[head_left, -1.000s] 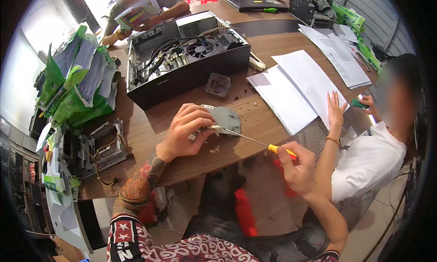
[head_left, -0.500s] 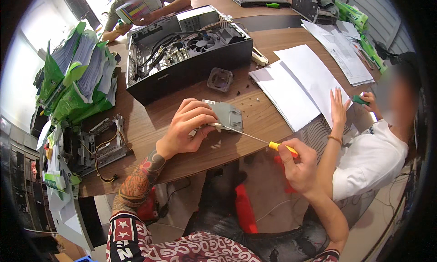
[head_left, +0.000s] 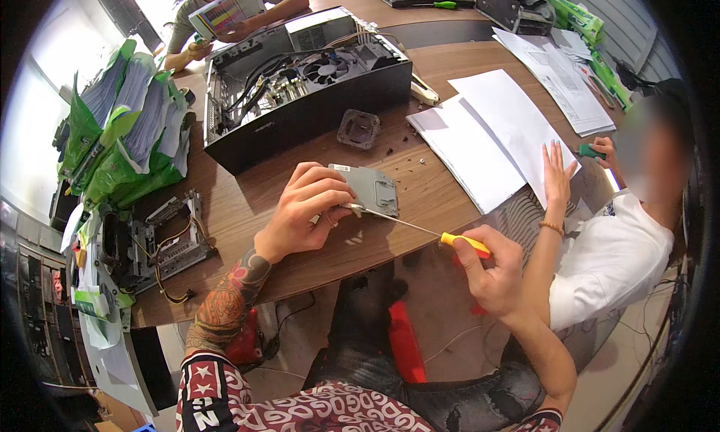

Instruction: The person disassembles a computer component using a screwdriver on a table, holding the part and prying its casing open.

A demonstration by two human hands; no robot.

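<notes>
My right hand (head_left: 496, 271) grips the yellow handle of a screwdriver (head_left: 463, 243). Its thin shaft points left, and the tip reaches my left fingertips. Thumb and fingers of my left hand (head_left: 311, 207) are pinched together over the table around a small pale piece, mostly hidden by the fingers, so its kind is unclear. Just beyond them lies a flat grey metal part (head_left: 369, 190) with a raised bracket shape and a label. A square cooling fan (head_left: 359, 128) sits farther back on the wood.
An opened black desktop computer case (head_left: 300, 113) fills the far left. Left stand green-wrapped paper bundles (head_left: 127, 124) and a metal drive cage with wires (head_left: 169, 241). White sheets (head_left: 510, 139) lie right, beside a co-worker holding a green-handled tool (head_left: 592, 151). Another person sits opposite.
My hands and the screwdriver hold nearly the same pose; the whole view has shifted slightly. The co-worker's green-handled tool on the right has tilted and moved up a little.
</notes>
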